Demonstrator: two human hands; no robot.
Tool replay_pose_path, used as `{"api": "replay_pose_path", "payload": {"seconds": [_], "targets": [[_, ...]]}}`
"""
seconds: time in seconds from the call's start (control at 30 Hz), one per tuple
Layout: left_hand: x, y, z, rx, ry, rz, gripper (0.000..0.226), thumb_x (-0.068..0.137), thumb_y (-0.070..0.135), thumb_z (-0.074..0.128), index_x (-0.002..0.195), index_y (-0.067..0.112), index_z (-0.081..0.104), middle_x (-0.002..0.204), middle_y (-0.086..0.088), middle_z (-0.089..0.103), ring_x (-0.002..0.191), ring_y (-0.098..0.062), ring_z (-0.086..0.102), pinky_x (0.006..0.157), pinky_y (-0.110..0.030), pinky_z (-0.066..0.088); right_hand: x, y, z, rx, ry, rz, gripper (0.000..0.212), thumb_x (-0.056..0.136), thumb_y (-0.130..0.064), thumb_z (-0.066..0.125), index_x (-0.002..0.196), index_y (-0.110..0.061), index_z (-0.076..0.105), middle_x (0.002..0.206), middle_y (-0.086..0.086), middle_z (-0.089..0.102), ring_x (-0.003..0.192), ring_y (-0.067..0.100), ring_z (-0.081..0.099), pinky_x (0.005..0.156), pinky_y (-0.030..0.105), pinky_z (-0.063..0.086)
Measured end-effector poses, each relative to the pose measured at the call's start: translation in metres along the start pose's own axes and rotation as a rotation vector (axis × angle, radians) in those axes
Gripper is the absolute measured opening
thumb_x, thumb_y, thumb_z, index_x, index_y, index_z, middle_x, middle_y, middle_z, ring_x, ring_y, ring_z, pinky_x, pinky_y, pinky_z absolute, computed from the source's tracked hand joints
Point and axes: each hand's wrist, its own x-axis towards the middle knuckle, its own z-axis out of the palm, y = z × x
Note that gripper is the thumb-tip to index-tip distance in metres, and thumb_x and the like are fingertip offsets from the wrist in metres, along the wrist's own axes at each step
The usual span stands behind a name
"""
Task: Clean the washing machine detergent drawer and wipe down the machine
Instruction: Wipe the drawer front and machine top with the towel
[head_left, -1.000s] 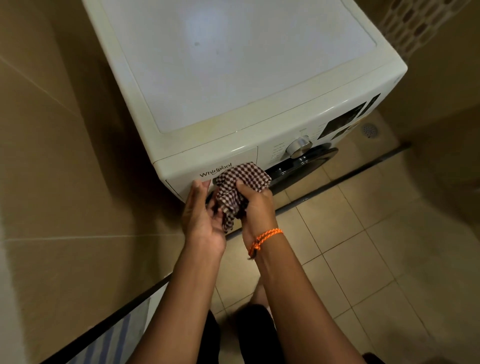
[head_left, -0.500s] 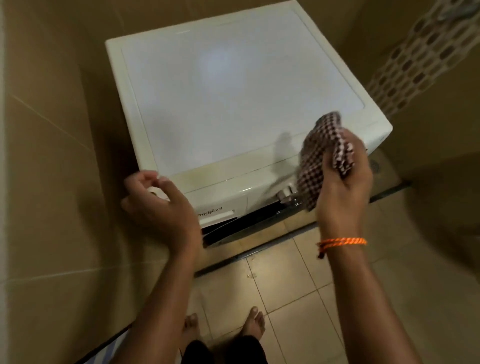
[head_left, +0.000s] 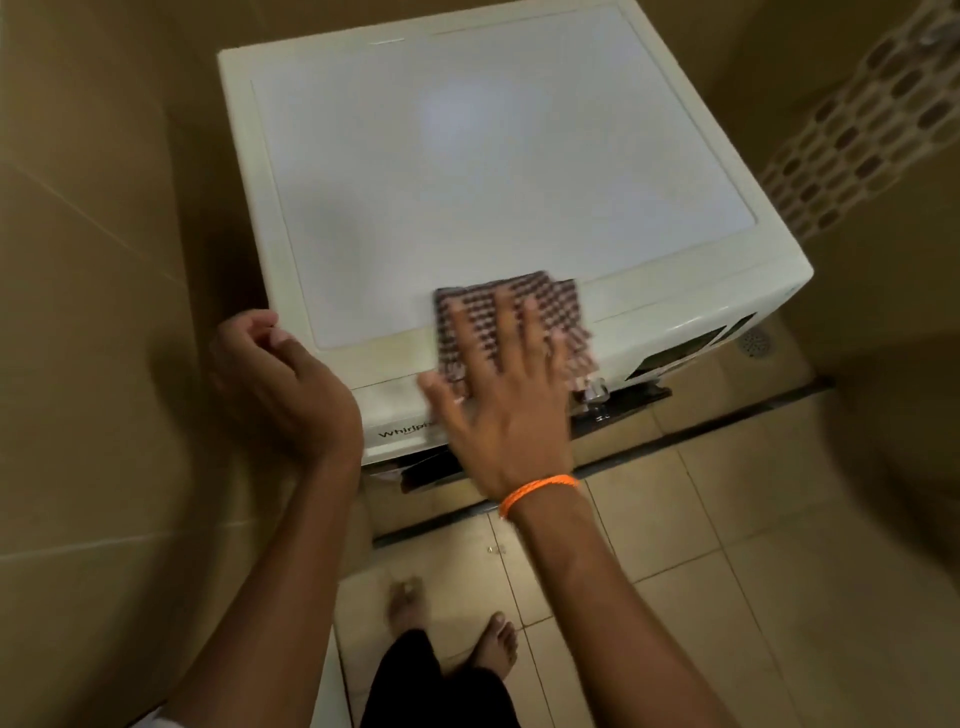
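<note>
Now the right hand, fingers spread, presses a checked cloth flat to wipe the washing machine; left hand loosely curled, holding nothing

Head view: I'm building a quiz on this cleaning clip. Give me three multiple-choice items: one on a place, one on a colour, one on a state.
1. Where does the cloth lie?
A. On the floor
B. On the washer's front top edge
C. In the drawer

2. What colour is the wristband?
A. Orange
B. Blue
C. Green

3. How is the right hand?
A. Clenched in a fist
B. Hanging idle
C. Flat, fingers spread on the cloth

Key: 1 B, the cloth sits at the lid's front; 2 A, an orange band at the wrist; 3 C, straight fingers press it down.
</note>
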Motion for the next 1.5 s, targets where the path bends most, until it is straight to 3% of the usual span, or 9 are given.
{"api": "replay_pose_path", "payload": {"seconds": [0.13, 0.23, 0.4, 0.6, 0.8, 0.97, 1.17, 1.37, 1.5], "targets": [[0.017, -0.017, -0.016, -0.386, 0.029, -0.090, 0.021, 0.096, 0.013, 0.049, 0.109, 0.024, 0.061, 0.106, -0.005, 0.063, 0.097, -0.019, 0.060, 0.088, -0.035, 0.048, -0.010, -0.082, 0.029, 0.070, -0.089, -0.218, 0.057, 0.109, -0.054, 0.020, 0.165, -0.041, 0.019, 0.176, 0.002, 0.000, 0.162, 0.026, -0.011, 0.128, 0.055, 0.003], [0.026, -0.023, -0.029, -0.377, -0.023, -0.167, 0.022, 0.096, 0.011, 0.049, 0.113, 0.015, 0.063, 0.107, 0.002, 0.063, 0.095, -0.002, 0.059, 0.089, -0.023, 0.047, -0.007, -0.102, 0.035, 0.054, -0.143, -0.274, 0.053, 0.112, -0.048, 0.020, 0.164, -0.042, 0.017, 0.176, -0.001, 0.001, 0.162, 0.022, -0.011, 0.129, 0.052, 0.004], [0.016, 0.011, -0.025, -0.180, -0.161, 0.033, 0.027, 0.094, 0.006, 0.051, 0.113, 0.016, 0.068, 0.120, -0.014, 0.067, 0.108, -0.024, 0.064, 0.098, -0.036, 0.051, 0.002, -0.076, 0.027, 0.036, -0.132, -0.350, 0.051, 0.112, -0.043, 0.025, 0.163, -0.043, 0.024, 0.175, -0.006, 0.013, 0.163, 0.018, -0.002, 0.130, 0.048, 0.007], [-0.026, 0.049, -0.014, 0.270, -0.351, 0.405, 0.033, 0.102, 0.012, 0.059, 0.133, 0.016, 0.067, 0.146, -0.007, 0.062, 0.138, -0.030, 0.053, 0.113, -0.048, 0.047, 0.035, 0.027, -0.005, 0.016, -0.079, -0.127, 0.060, 0.111, -0.046, 0.025, 0.167, -0.035, 0.007, 0.175, -0.010, 0.001, 0.162, 0.015, -0.006, 0.131, 0.047, 0.003], [-0.034, 0.041, -0.004, 0.651, -0.588, 0.610, 0.058, 0.113, 0.043, 0.024, 0.171, 0.035, 0.028, 0.182, -0.003, 0.016, 0.168, -0.030, 0.015, 0.133, -0.060, 0.016, 0.075, 0.193, -0.074, -0.006, -0.014, 0.128, 0.058, 0.107, -0.056, 0.032, 0.163, -0.046, 0.022, 0.176, 0.000, -0.004, 0.162, 0.025, 0.001, 0.129, 0.056, 0.013], [-0.035, 0.044, -0.002, 0.671, -0.572, 0.602, 0.064, 0.111, 0.052, 0.011, 0.173, 0.037, 0.019, 0.182, -0.001, 0.013, 0.168, -0.031, 0.012, 0.133, -0.063, 0.014, 0.090, 0.266, -0.107, -0.094, -0.030, 0.210, 0.063, 0.100, -0.066, 0.026, 0.161, -0.051, 0.022, 0.176, 0.007, 0.003, 0.162, 0.031, 0.000, 0.129, 0.058, 0.010], [-0.037, 0.047, -0.001, 0.686, -0.556, 0.609, 0.063, 0.111, 0.047, 0.017, 0.173, 0.036, 0.020, 0.182, -0.002, 0.014, 0.168, -0.031, 0.011, 0.133, -0.062, 0.014, 0.078, 0.212, -0.077, -0.118, 0.064, 0.277, 0.061, 0.105, -0.060, 0.023, 0.164, -0.048, 0.013, 0.176, 0.009, 0.000, 0.162, 0.031, -0.003, 0.129, 0.058, 0.006], [-0.029, 0.050, -0.009, 0.506, -0.621, 0.519, 0.052, 0.113, 0.038, 0.042, 0.165, 0.033, 0.042, 0.181, 0.002, 0.017, 0.168, -0.024, 0.014, 0.134, -0.059, 0.013, 0.038, 0.071, -0.033, -0.061, -0.023, 0.024, 0.064, 0.108, -0.056, 0.029, 0.165, -0.044, 0.004, 0.174, 0.011, -0.014, 0.161, 0.033, -0.016, 0.130, 0.057, 0.006], [-0.020, 0.064, -0.019, 0.036, -0.555, 0.258, 0.044, 0.109, 0.026, 0.050, 0.151, 0.024, 0.062, 0.180, 0.004, 0.023, 0.164, -0.014, 0.025, 0.131, -0.030, 0.024, 0.016, -0.030, 0.005, -0.061, -0.134, -0.172, 0.067, 0.108, -0.050, 0.032, 0.167, -0.033, 0.006, 0.174, 0.016, -0.014, 0.160, 0.032, -0.018, 0.130, 0.053, 0.007]]}}
